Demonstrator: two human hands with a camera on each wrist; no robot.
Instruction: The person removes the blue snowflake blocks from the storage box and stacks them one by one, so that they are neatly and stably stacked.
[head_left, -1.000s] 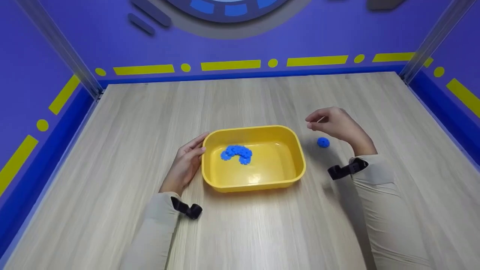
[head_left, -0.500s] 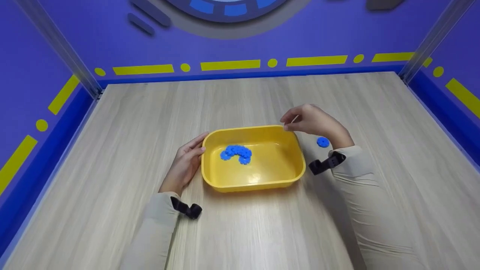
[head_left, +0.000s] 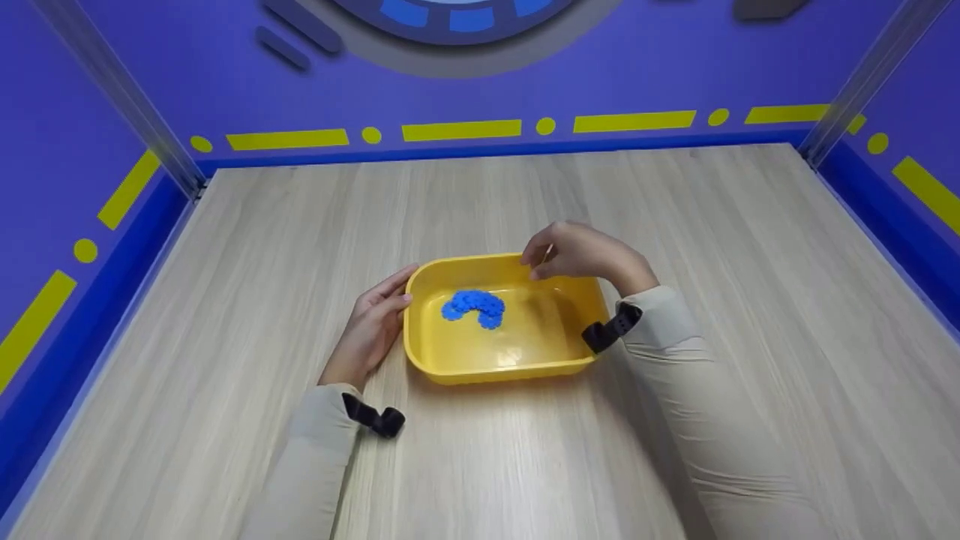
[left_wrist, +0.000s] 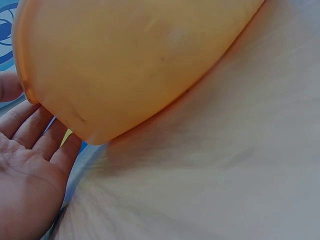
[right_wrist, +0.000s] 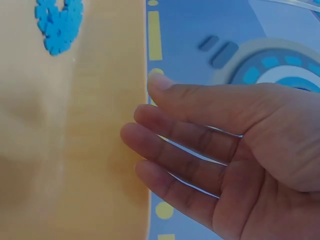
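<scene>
A yellow plastic tub (head_left: 501,374) stands on the table with several blue notched discs (head_left: 477,301) overlapping inside, left of its middle. My left hand (head_left: 366,327) rests on the tub's left end, its nearly straight fingers and thumb against the outside. The left wrist view has the fingers (left_wrist: 42,130) at the wall of the tub (left_wrist: 145,60). Over the far right part of the tub hangs my right hand (head_left: 583,253), fingers loosely bent. Thumb and fingertips are apart in the right wrist view, and nothing shows between them.
Light wood-grain tabletop (head_left: 285,247) surrounds the tub. A purple-blue panel (head_left: 637,67) with yellow marks rises behind, with side panels at left and right. Black wrist cameras are strapped over both sleeves (head_left: 664,322).
My right hand has moved left from the table on the right to over the tub. The single blue disc there is now behind my right wrist. The left hand and tub stay put.
</scene>
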